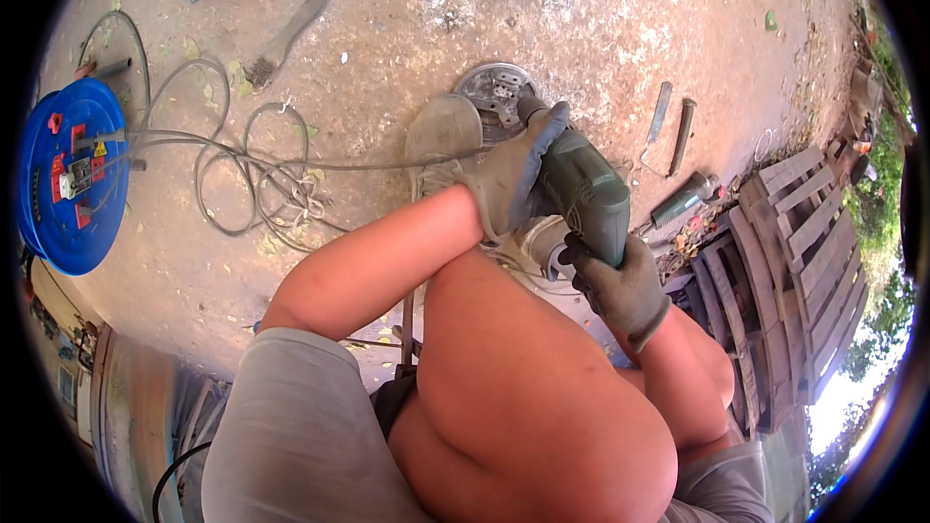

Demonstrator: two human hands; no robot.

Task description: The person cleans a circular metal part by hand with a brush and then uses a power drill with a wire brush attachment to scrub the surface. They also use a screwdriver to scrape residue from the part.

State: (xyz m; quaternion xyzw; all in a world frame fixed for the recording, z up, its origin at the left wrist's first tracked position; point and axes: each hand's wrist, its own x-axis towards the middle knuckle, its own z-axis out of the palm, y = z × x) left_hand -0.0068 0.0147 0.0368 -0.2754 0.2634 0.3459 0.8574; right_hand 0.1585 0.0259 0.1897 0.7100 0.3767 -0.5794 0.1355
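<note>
Left hand (513, 174), green power tool (586, 184), right hand (620, 286): both gloved hands hold the tool.
From the left, a blue cable reel (114, 160) stands on the ground (378, 58), then a shoe (444, 131) beside a round metal part (494, 80); the left grip wraps the tool's front end, contact with that part unclear; the right grip is closed round its rear; farther right are a second green tool (683, 199) and wooden pallets (804, 261).
</note>
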